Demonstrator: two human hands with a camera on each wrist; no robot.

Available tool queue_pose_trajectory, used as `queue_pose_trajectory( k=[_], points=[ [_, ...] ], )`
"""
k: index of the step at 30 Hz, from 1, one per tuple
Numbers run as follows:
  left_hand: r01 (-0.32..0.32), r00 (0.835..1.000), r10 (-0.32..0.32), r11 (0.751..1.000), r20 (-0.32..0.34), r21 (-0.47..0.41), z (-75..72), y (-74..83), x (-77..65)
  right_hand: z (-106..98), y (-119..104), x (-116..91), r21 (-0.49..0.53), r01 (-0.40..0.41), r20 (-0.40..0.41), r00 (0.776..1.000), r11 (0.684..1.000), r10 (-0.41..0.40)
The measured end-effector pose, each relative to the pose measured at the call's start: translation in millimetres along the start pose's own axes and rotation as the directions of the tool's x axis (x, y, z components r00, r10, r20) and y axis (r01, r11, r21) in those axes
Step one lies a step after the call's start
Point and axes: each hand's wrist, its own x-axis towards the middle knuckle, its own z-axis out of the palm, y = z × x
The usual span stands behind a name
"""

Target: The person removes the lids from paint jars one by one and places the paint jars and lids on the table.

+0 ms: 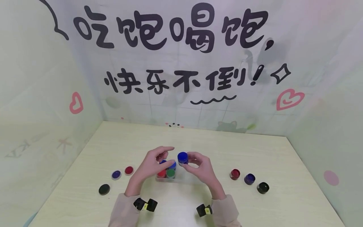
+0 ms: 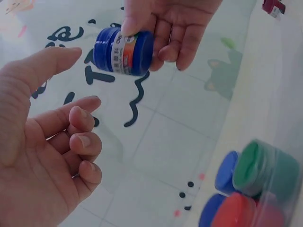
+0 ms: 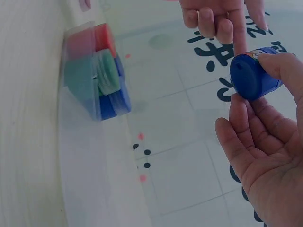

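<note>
My right hand [image 1: 202,167] pinches a small blue paint jar [image 1: 182,158] between thumb and fingers, its blue lid facing up. In the left wrist view the jar [image 2: 124,51] shows a white and orange label. Just left of it, my left hand [image 1: 153,162] hangs in the air with thumb and index finger spread, holding nothing; its other fingers curl loosely. Beneath the hands stands a clear plastic box [image 1: 184,180] with several lidded jars in its left part, among them a red jar [image 1: 161,173], a green jar [image 1: 170,173] and blue ones.
On the right of the table [image 1: 153,208] stand an open red jar [image 1: 234,174], a dark blue jar [image 1: 249,179] and a black jar [image 1: 263,188]. Red [image 1: 129,171], dark blue [image 1: 116,175] and black lids [image 1: 104,189] lie on the left. A printed curtain [image 1: 181,113] closes off the back.
</note>
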Motion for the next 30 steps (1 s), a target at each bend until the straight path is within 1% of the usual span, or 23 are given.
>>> queue_pose_trajectory(
  k=[2,5,9,12,15,17,20,22,25,28,30],
  points=[
    [-0.047,0.999,0.047,0.999,0.006,-0.028,2.0,9.3,4.8,1,2,1,0.018,0.012,-0.006,1.000,1.000,-0.012],
    [-0.096,0.995,0.097,0.994,0.012,-0.059,4.0,18.4,9.8,1,-4,1,0.050,0.029,-0.007,1.000,0.998,-0.029],
    [-0.154,0.987,0.156,0.985,0.029,-0.081,4.2,23.8,12.3,2,-12,0,0.088,0.033,-0.003,0.999,0.996,-0.033],
    [-0.180,0.982,0.184,0.980,0.036,-0.084,4.7,25.7,12.5,2,-16,-1,0.098,0.036,-0.014,0.999,0.995,-0.035],
    [-0.184,0.983,0.185,0.980,0.010,-0.083,7.6,27.9,12.3,4,-18,-2,0.101,0.055,-0.048,0.998,0.993,-0.051],
    [-0.168,0.986,0.166,0.982,-0.029,-0.085,10.9,29.4,12.2,6,-19,-2,0.097,0.075,-0.079,0.995,0.993,-0.067],
    [-0.156,0.985,0.150,0.986,-0.091,-0.063,16.2,31.7,12.6,9,-20,-2,0.091,0.093,-0.127,0.989,0.991,-0.082],
    [-0.146,0.984,0.141,0.988,-0.111,-0.045,18.2,33.1,12.7,9,-20,-1,0.086,0.101,-0.145,0.986,0.991,-0.088],
    [-0.169,0.981,0.166,0.985,-0.099,-0.025,17.4,33.7,12.1,10,-22,-1,0.086,0.106,-0.148,0.985,0.991,-0.093],
    [-0.200,0.978,0.197,0.979,-0.071,-0.038,14.9,32.8,11.7,9,-23,-1,0.091,0.104,-0.135,0.987,0.990,-0.091],
    [-0.214,0.975,0.210,0.976,-0.072,-0.049,14.1,33.1,11.5,9,-23,-2,0.090,0.097,-0.129,0.988,0.991,-0.085]
  ],
)
